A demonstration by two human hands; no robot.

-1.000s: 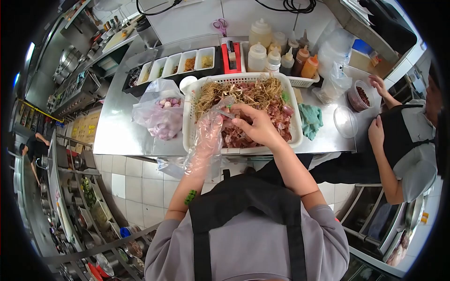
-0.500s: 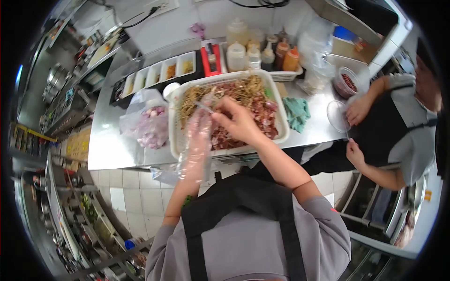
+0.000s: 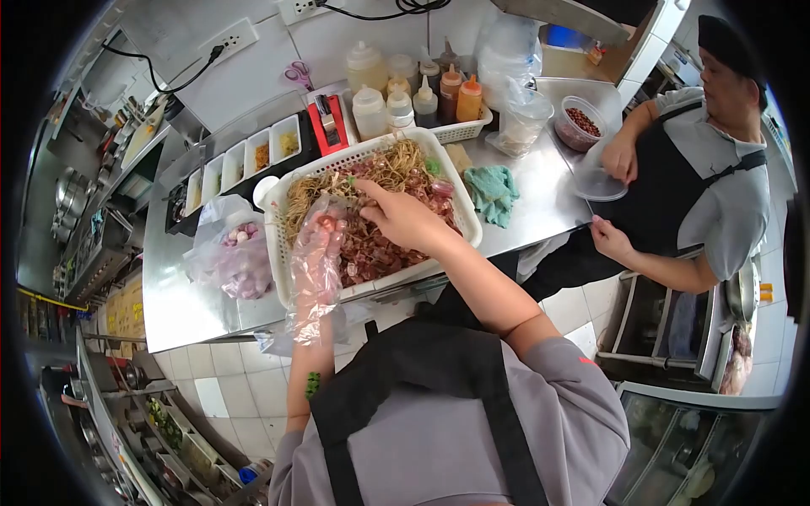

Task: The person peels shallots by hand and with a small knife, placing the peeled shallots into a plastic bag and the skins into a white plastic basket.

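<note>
A white perforated basket (image 3: 469,221) holds reddish-purple pieces that look like shallots (image 3: 371,253), with stringy tan roots (image 3: 396,169) heaped along its far side. My left hand (image 3: 321,240), in a loose clear plastic glove, is over the basket's left part. Its fingers look curled, and what they hold, if anything, is hidden. Bare, my right hand (image 3: 401,218) hovers above the pile with the index finger stretched out and the thumb apart. A tiny green bit (image 3: 351,180) shows by that fingertip.
Left of the basket lies a plastic bag of peeled shallots (image 3: 245,261). Behind stand seasoning trays (image 3: 261,154), a red holder (image 3: 327,125) and sauce bottles (image 3: 369,112). A green cloth (image 3: 492,194) lies right. Beyond it a co-worker (image 3: 675,185) holds a clear lid (image 3: 601,184) near a tub (image 3: 579,124).
My hands were close together at a clear strip of plastic near the left glove. Now they are apart, and the right index finger is stretched out. The view has shifted.
</note>
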